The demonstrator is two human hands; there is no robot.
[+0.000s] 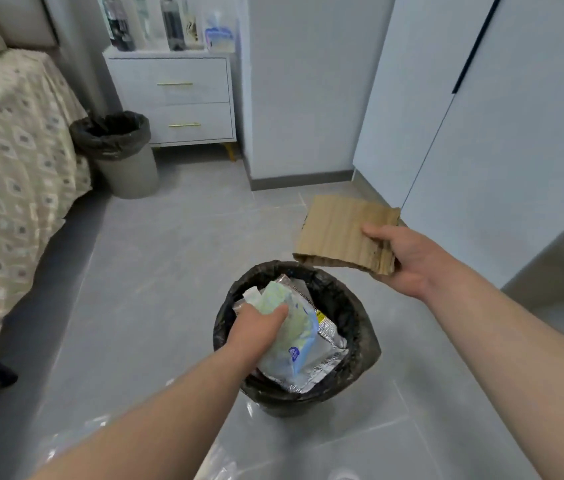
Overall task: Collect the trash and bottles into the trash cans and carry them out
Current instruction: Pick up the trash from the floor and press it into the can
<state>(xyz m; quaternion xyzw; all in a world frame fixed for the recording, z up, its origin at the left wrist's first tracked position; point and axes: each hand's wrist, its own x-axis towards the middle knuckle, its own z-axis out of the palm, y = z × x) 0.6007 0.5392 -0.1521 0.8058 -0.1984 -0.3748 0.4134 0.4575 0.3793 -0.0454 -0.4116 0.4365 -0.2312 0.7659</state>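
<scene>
A trash can (pixel 356 327) lined with a black bag stands on the floor in front of me. My left hand (pixel 256 327) grips a crumpled silver and blue wrapper (pixel 304 348) inside the can's mouth. My right hand (pixel 408 261) holds a flat piece of brown cardboard (pixel 339 233) just above and to the right of the can. A second can (pixel 124 157) with a black liner stands by the bed, in front of the nightstand. Several bottles (pixel 145 22) stand on the nightstand top.
A bed (pixel 14 161) with a patterned cover fills the left side. The white nightstand (pixel 183 98) stands against the back wall, with a tissue pack (pixel 220 36) on top. Wardrobe doors (pixel 481 116) line the right. Clear plastic (pixel 76 434) lies on the grey tiled floor near me.
</scene>
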